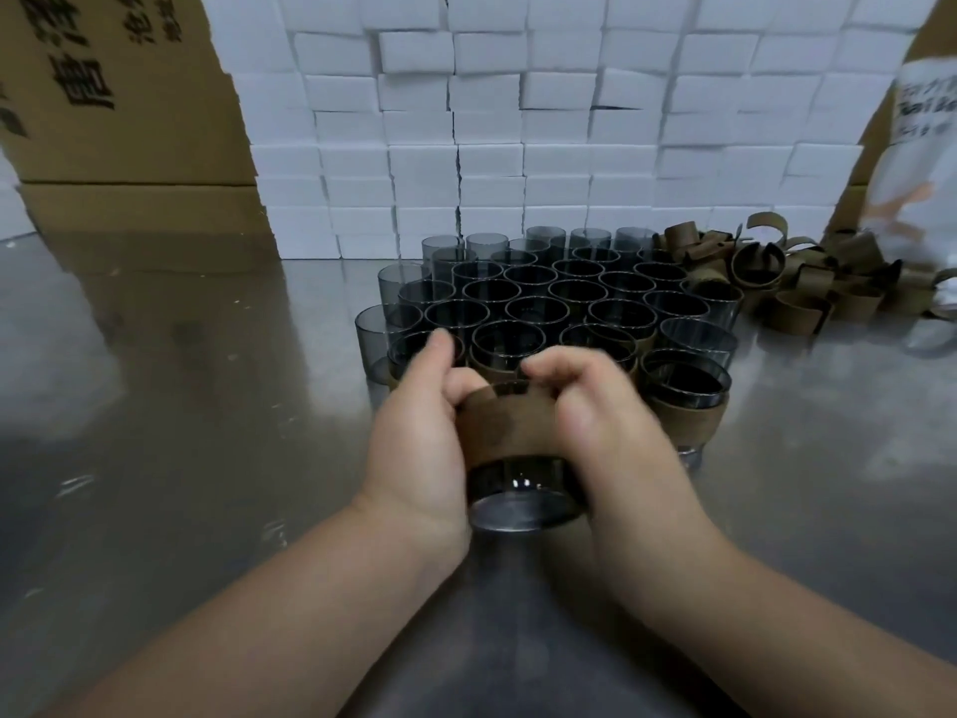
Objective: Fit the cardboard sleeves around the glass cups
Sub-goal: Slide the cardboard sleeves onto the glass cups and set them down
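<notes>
Gripping a cup (523,502) in left hand (419,432) and right hand (600,427) just this side of the cluster (559,292), closing a sleeve (510,427) round it; few there sleeved, most bare, spare pile (808,287) to its right.

Soft, even light fills the scene, with pale glare on the steel table (155,406) at middle left. Wide-angle distortion bends the stacked white boxes (518,121) towards the frame's edges. The right hand (611,422) and the far right edge are motion-blurred.

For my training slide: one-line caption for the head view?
Left hand and right hand wrap a cardboard sleeve around a glass cup; more cups and loose sleeves wait behind.
</notes>
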Tool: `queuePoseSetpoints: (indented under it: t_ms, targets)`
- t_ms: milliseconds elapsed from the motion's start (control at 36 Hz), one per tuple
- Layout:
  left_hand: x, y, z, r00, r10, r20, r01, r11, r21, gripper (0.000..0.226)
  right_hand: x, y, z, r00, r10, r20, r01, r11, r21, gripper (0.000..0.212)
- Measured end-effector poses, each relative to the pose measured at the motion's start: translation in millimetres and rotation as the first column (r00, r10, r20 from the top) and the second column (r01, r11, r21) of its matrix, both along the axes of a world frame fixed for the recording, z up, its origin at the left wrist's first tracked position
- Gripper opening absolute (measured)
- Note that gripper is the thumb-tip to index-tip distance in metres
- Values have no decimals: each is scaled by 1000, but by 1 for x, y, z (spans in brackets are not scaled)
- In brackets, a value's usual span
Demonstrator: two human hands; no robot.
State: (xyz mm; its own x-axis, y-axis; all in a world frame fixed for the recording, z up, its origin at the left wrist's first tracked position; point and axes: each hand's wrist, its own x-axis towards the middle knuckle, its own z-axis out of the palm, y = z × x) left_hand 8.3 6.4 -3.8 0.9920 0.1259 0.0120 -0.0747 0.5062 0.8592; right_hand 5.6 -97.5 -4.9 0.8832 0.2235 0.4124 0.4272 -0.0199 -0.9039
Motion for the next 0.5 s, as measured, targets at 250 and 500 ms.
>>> queuePoseSetpoints:
  t_ms: [250,500]
  targets:
    - [-1,6,8,970,-50,237,64,997,-51,48,5,-10,-10,907,-62,415,213,921,-327,56]
    - [-5,2,-12,785,-85,613,-376,721,582,45,4,-11,-13,852,-165,497,318,918,-239,57]
